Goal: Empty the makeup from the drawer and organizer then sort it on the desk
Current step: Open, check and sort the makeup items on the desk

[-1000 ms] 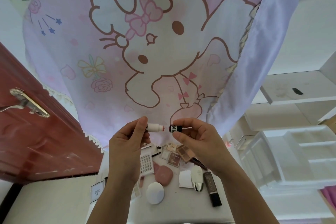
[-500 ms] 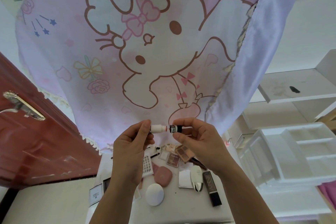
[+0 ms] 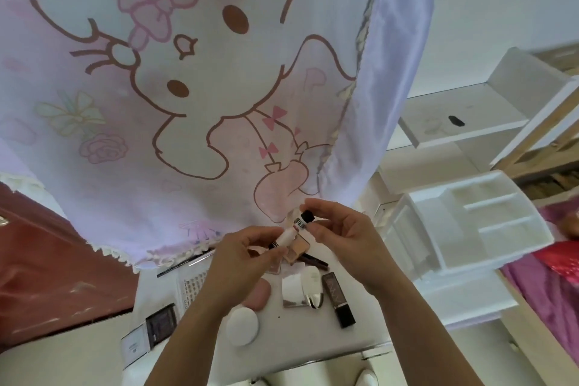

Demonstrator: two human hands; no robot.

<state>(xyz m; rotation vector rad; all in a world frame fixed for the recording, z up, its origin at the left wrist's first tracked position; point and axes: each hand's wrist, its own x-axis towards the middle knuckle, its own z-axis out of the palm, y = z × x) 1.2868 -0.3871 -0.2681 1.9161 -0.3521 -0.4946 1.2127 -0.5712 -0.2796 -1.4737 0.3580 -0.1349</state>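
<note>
Pinching a white tube (image 3: 285, 237) between thumb and curled fingers, the left hand (image 3: 247, 260) holds it tilted, upper end toward the right. The right hand (image 3: 341, 238) grips a black-tipped piece (image 3: 304, 219) with printed lettering in its fingertips, in line with the tube and right at its upper end. Whether the two parts are joined or only touching I cannot tell. Both hands are raised above the far part of the desk (image 3: 297, 332), close together, in front of the lower hem of a pale cartoon-print curtain (image 3: 188, 78).

Below the hands, makeup lies spread on the desk. A peach palette (image 3: 296, 250) sits directly under the tube, partly hidden. Toward the near edge lie a pink puff (image 3: 260, 293) and a round white compact (image 3: 242, 326), just beside each other. To their right are a white square case (image 3: 293, 291), a white oval case (image 3: 311, 287) overlapping it, and a black lipstick box (image 3: 339, 299), side by side. Left of the left forearm lies a sheet of small studs (image 3: 192, 287). At the desk's left edge a dark palette (image 3: 161, 321) rests on a white box (image 3: 134, 346).

A white organizer (image 3: 470, 219) with open compartments stands off the desk's right edge, and a red door (image 3: 47, 260) fills the left.
</note>
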